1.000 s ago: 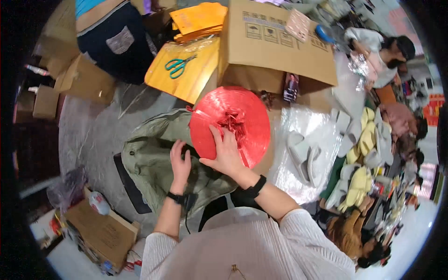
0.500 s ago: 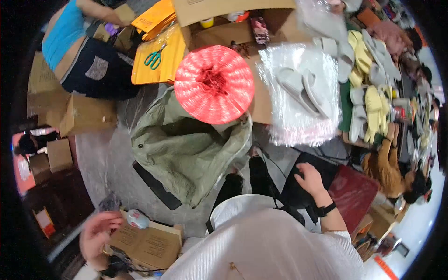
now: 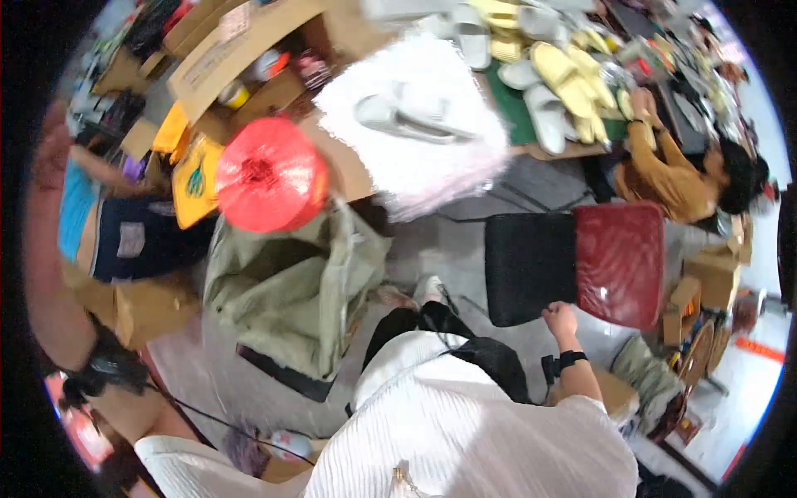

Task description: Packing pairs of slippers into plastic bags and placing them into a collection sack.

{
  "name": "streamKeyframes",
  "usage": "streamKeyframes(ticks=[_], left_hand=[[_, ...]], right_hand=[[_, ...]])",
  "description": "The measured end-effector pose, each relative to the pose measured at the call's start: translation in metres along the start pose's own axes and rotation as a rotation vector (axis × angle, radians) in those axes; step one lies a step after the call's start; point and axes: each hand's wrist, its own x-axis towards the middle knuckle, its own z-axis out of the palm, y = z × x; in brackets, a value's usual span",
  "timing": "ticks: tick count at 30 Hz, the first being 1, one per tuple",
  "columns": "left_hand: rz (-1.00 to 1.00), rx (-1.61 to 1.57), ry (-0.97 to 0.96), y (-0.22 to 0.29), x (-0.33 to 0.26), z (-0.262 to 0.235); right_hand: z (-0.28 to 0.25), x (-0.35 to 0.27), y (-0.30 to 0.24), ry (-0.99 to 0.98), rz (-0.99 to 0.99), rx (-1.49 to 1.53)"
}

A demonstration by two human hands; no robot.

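My left hand (image 3: 58, 207) is raised close to the camera at the far left edge, large and blurred. Its fingers are too smeared to read. A black band wraps that wrist, and a thin dark cord trails from it. My right hand (image 3: 561, 318) is at the right, its fingers curled, with nothing seen in it. It is nearest the front edge of a chair with a black seat (image 3: 531, 267) and a dark red back (image 3: 618, 266). A black watch-like band is on the right wrist.
An open olive woven sack (image 3: 282, 282) stands ahead, below a red twine roll (image 3: 271, 176). A table holds clear plastic bags (image 3: 415, 158), grey slippers (image 3: 407, 116) and yellow slippers (image 3: 564, 75). Cartons (image 3: 137, 311) stand left; a person in brown (image 3: 677, 183) sits right, another in blue left.
My left hand has risen from the lower left toward the camera. My right hand has curled in. The view has turned rightward, uncovering the whole chair.
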Motion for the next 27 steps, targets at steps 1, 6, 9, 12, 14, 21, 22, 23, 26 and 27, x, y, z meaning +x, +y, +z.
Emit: streamKeyframes(ticks=[1,6,9,12,14,21,22,23,26,27], left_hand=[[0.085,0.429,0.093,-0.034,0.009,0.021],[-0.143,-0.315,-0.492,-0.072,0.089,0.103],[-0.164,-0.306,-0.524,-0.095,0.111,0.164],[-0.241,-0.372,-0.569,-0.145,0.133,0.225],[-0.262,-0.331,-0.549,-0.157,0.127,0.269],[-0.343,-0.248,-0.501,-0.209,0.119,0.363],[-0.35,-0.231,-0.509,-0.212,0.117,0.369],[-0.367,-0.251,-0.51,-0.216,0.115,0.374],[-0.405,-0.295,-0.526,-0.231,0.111,0.385],[-0.414,-0.276,-0.504,-0.234,0.107,0.39]], right_hand=[[-0.003,0.001,0.02,0.251,-0.024,-0.023],[-0.066,0.028,0.126,1.041,0.065,-0.221],[-0.12,0.048,0.18,1.123,0.366,-0.252],[-0.148,0.065,0.261,1.017,0.544,-0.364],[-0.151,0.083,0.294,0.969,0.524,-0.279],[-0.127,0.128,0.368,0.772,0.528,-0.043],[-0.13,0.131,0.365,0.697,0.574,0.013],[-0.127,0.134,0.359,0.761,0.536,-0.017],[-0.135,0.135,0.353,0.707,0.597,-0.063],[-0.138,0.132,0.345,0.663,0.669,-0.08]])
